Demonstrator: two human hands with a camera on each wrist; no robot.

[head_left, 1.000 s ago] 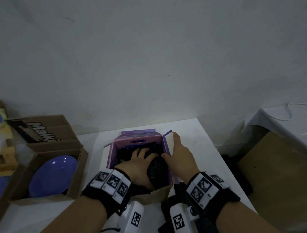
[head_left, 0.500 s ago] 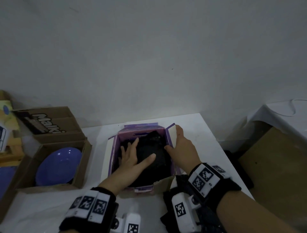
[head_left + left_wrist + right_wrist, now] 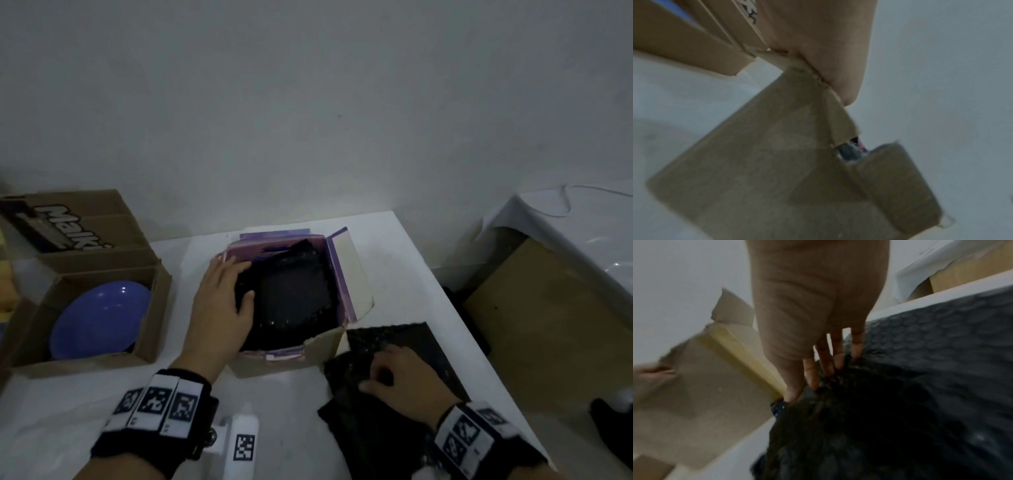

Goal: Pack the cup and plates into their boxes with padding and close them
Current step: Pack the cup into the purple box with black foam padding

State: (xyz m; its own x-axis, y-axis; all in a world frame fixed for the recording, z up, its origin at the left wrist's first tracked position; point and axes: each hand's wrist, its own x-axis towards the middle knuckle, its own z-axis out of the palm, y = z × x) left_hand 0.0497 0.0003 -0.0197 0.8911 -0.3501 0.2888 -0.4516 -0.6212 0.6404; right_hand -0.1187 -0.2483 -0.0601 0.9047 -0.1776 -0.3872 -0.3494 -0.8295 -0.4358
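Plate (image 3: 99,317) — blue — sat in the brown carton (image 3: 147,342) at far left. Next, the left hand (image 3: 219,305) lay with relaxed fingers over the purple box (image 3: 339,291) rim, touching black padding (image 3: 291,294) inside. Rightward, the right hand (image 3: 400,377) pinched a loose black padding sheet (image 3: 411,339) on the white table (image 3: 404,274).

White table (image 3: 394,260) carried everything. Purple box (image 3: 342,291) stood open at centre w/ flaps up. Brown box (image 3: 150,308) sat to its left, near the table's left side, w/ a second brown box (image 3: 113,233) just behind it against the wall. Black bubble wrap (image 3: 411,342) lay flat at front right, touching the purple box's near right corner; a crumpled part of it (image 3: 859,426) bunched nearer the front edge
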